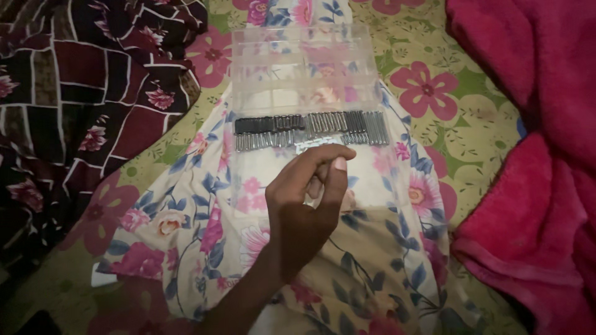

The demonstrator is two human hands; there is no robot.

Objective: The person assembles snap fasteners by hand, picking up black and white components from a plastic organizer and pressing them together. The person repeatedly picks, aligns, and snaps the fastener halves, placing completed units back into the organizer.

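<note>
One hand (307,198) is seen, raised just below the clear plastic organiser box (304,62), w/ the forearm coming up from the bottom edge of the view; whether it is the left or right hand cannot be told for sure, but it is taken as the right. Its fingers (323,158) are curled in and pinched together w/ the thumb; something small & pale seems to be clamped betw. them, though what it is cannot be told, too dim & blurred. The box is laid on a floral cloth (205,211), white w/ pink & blue flowers, spread over the bed. At the box's near edge a row of small metal pieces (310,130) is lined up, dark ones toward the left part, silvery ones toward the right; the fingertips are held just below that row, not touching it. The box's other compartments, farther from the hand, are seen thru as clear. Left of the box a dark maroon patterned fabric (81,93) is bunched up; right of it a pink fleece blanket (534,155) is heaped, well apart from the box. A green-yellow floral bedsheet (459,136) is shown betw. box & blanket.
</note>
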